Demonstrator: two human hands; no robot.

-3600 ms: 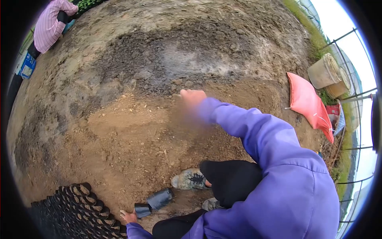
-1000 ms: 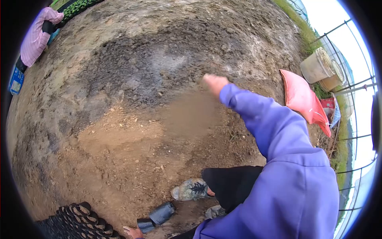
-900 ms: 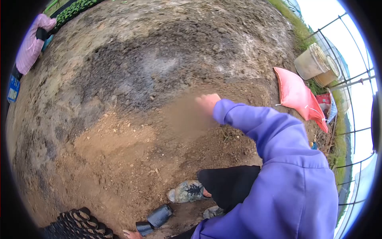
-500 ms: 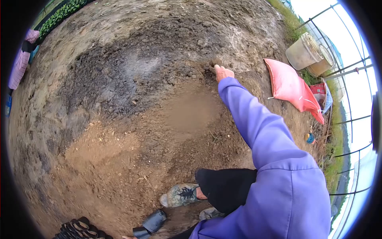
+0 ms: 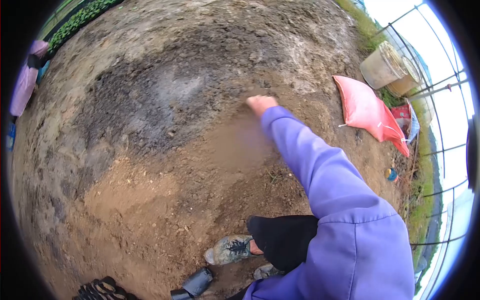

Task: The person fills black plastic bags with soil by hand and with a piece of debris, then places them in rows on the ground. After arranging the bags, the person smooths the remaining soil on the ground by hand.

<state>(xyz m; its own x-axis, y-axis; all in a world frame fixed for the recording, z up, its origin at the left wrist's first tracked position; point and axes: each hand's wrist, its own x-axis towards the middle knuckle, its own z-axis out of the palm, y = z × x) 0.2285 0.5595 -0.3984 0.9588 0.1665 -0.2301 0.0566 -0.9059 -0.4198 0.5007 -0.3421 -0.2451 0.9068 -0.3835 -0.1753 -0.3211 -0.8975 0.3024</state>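
Note:
My right hand (image 5: 261, 104), at the end of a purple sleeve (image 5: 320, 165), is over the dark crumbly soil (image 5: 200, 65). Its fingers are curled closed and a little smeared, and what they hold, if anything, is hidden. Below the hand lies a hazy patch of brown soil (image 5: 237, 145). My left hand is out of view. By my dirty shoe (image 5: 227, 249), a black plastic pot (image 5: 198, 281) lies tilted at the bottom edge, with another black pot (image 5: 180, 294) partly showing beside it.
Black pots or bags (image 5: 102, 290) are piled at the bottom left. A pink sack (image 5: 367, 107) lies at right, before pale buckets (image 5: 382, 66) and a metal frame (image 5: 440, 90). A person in pink (image 5: 25, 90) is at far left, near green seedlings (image 5: 80, 22).
My right hand has moved left and slightly down, toward me, across the soil. A bit of my left hand by the black pot has dropped out of view.

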